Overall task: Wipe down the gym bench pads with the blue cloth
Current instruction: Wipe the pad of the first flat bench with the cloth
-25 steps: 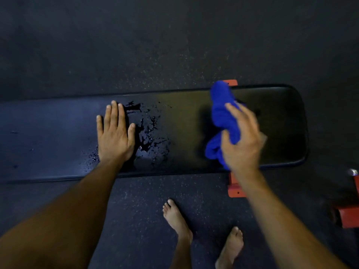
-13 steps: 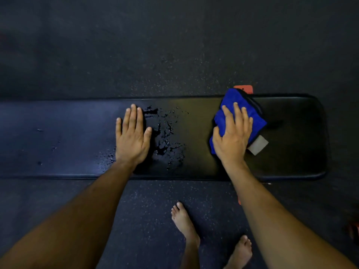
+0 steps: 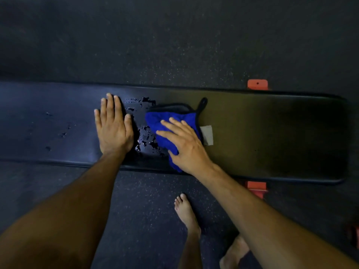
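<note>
A long black bench pad (image 3: 272,136) lies across the view over the dark floor. A blue cloth (image 3: 165,123) with a black edge, a loop and a white tag lies on the pad near its middle. My right hand (image 3: 184,146) presses flat on the cloth with straight fingers pointing left. A wet patch (image 3: 145,140) glistens on the pad between the cloth and my left hand (image 3: 113,129). The left hand rests flat on the pad, fingers straight, just left of the wet patch. A few drops sit further left on the pad.
Orange bench feet show behind the pad (image 3: 257,84) and in front of it (image 3: 256,188). My bare feet (image 3: 186,212) stand on the speckled rubber floor (image 3: 174,45) close to the pad's near edge. Another orange part (image 3: 355,234) sits at the right edge.
My right hand brought the cloth down onto the pad, then slid it left into the wet patch. The left hand stayed flat in place.
</note>
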`<state>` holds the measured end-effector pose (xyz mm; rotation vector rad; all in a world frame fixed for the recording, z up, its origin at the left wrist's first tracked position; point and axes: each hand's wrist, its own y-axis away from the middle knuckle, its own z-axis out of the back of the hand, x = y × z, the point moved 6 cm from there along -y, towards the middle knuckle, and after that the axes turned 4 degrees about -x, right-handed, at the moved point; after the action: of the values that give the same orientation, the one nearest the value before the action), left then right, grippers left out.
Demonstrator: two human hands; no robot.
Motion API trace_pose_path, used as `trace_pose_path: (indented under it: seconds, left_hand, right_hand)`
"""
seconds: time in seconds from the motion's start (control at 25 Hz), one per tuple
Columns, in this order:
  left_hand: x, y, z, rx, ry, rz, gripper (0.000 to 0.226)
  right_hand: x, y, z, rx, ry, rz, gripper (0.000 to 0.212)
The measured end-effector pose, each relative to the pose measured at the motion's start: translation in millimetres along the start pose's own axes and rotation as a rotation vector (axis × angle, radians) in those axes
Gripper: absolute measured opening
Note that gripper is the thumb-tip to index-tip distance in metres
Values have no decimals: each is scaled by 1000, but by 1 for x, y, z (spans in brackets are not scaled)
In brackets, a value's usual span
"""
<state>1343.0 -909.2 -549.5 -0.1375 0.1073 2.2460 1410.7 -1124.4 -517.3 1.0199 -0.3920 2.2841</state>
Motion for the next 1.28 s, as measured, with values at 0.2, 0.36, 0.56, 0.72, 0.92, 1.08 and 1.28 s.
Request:
trace_pose_path:
  seconds: [0.2, 0.36, 0.56, 0.72, 0.92, 1.08, 1.28]
  left_hand:
    - [0, 0, -2, -7, 7, -25, 68]
    - [-3, 1, -3, -9, 3, -31, 67]
    - [-2, 2, -3, 32, 2, -57, 66]
    - [14, -9, 9, 172, 27, -200, 72]
    - [61, -29, 16, 160, -70, -639, 79]
    - [61, -31, 3, 108, -68, -673, 76]
    - [64, -31, 3, 104, -38, -679, 72]
  right_hand:
    - [15, 32, 33, 40, -345, -175, 44]
    - [12, 73, 86, -257, -158, -236, 43]
    - [-29, 117, 92, -283, 381, -444, 53]
    - [-47, 107, 61, -136, 563, -618, 64]
    - [-48, 106, 56, -351, 617, -643, 64]
    - [-24, 85, 23, -554, 625, -754, 58]
    - [70, 6, -86, -457, 526, -684, 62]
